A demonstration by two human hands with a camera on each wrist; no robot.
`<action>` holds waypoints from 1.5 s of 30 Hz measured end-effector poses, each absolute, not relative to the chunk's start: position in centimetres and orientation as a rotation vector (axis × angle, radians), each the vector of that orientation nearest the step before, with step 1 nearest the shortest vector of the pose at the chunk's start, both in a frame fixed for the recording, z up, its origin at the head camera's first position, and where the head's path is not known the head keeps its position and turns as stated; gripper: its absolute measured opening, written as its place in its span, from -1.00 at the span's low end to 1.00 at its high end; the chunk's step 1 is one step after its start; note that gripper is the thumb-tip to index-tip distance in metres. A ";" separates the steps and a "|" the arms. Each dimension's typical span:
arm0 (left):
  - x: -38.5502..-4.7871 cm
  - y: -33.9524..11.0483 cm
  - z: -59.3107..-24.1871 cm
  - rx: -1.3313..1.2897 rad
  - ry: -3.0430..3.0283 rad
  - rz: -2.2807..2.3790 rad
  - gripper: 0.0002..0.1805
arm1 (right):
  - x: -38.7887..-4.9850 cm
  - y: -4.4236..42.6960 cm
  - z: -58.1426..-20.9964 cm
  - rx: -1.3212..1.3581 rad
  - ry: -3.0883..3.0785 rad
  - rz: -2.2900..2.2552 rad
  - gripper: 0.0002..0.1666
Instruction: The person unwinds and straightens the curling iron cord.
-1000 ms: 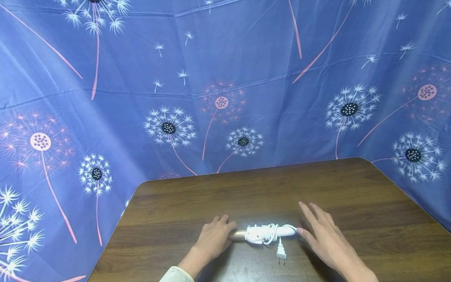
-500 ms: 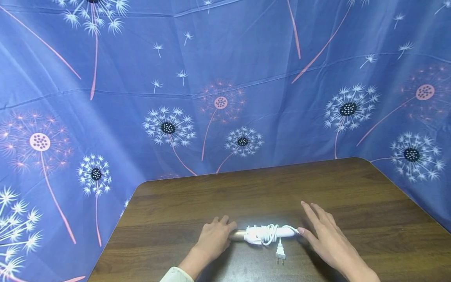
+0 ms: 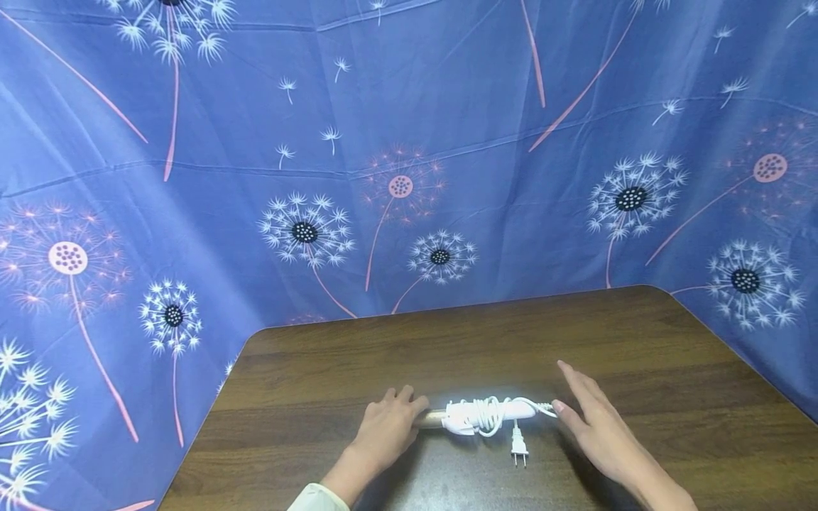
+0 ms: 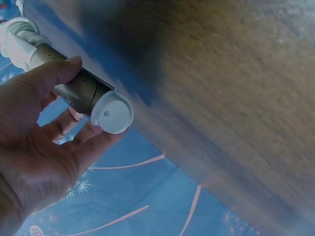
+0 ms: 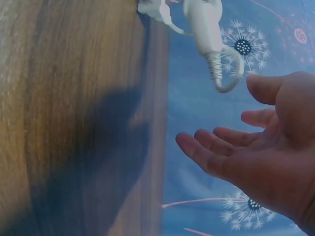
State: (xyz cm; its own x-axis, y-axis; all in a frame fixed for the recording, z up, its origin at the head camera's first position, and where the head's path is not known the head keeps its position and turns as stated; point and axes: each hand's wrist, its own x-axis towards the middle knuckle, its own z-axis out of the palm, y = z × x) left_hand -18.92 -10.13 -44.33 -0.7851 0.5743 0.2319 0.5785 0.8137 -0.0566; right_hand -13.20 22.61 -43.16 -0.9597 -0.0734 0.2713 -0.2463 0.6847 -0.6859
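Note:
A curling iron (image 3: 463, 417) with a white handle and a gold barrel lies across the front of the view, its white cord (image 3: 491, 415) wound around the handle. My left hand (image 3: 386, 429) grips the barrel; in the left wrist view the thumb is on one side and fingers on the other, near the white end cap (image 4: 113, 113). A two-pin plug (image 3: 520, 446) hangs below the handle. At the cord end, my right hand (image 3: 603, 434) is spread with its thumb beside the cord loop. The right wrist view shows a gap between that thumb and the cord (image 5: 231, 83).
The brown wooden table (image 3: 460, 348) has rounded far corners. Behind and beside it hangs a blue cloth (image 3: 511, 213) printed with dandelions. Shadows of the hands fall on the tabletop.
The handle end of the curling iron has tilted slightly upward and the plug has swung right. My right hand has shifted a little to the right; the left has barely moved.

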 end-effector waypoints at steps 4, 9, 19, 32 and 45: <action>-18.9 -10.2 -44.2 -0.900 -2.726 -0.049 -0.54 | -13.2 22.9 -43.3 0.222 -2.688 1.179 -0.25; -18.8 -10.3 -43.9 -0.903 -2.701 -0.070 -0.55 | -13.1 23.1 -43.3 0.179 -2.708 1.198 -0.29; -18.8 -10.3 -43.8 -0.874 -2.697 -0.074 -0.53 | -13.3 23.1 -43.5 0.175 -2.693 1.123 -0.02; -18.8 -10.3 -43.6 -0.859 -2.655 -0.073 -0.53 | -13.8 22.6 -43.9 0.208 -2.640 1.079 0.19; -18.6 -10.2 -43.1 -0.843 -2.617 -0.091 -0.52 | -14.4 22.6 -44.5 0.179 -2.508 1.207 0.11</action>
State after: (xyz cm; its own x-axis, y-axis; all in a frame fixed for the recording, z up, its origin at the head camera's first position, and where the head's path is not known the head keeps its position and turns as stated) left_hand -18.63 -10.20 -43.09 -0.7440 0.5487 0.3813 0.5739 0.8170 -0.0558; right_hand -14.45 22.57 -44.52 -0.9306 0.0374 0.3640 -0.2612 0.6288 -0.7324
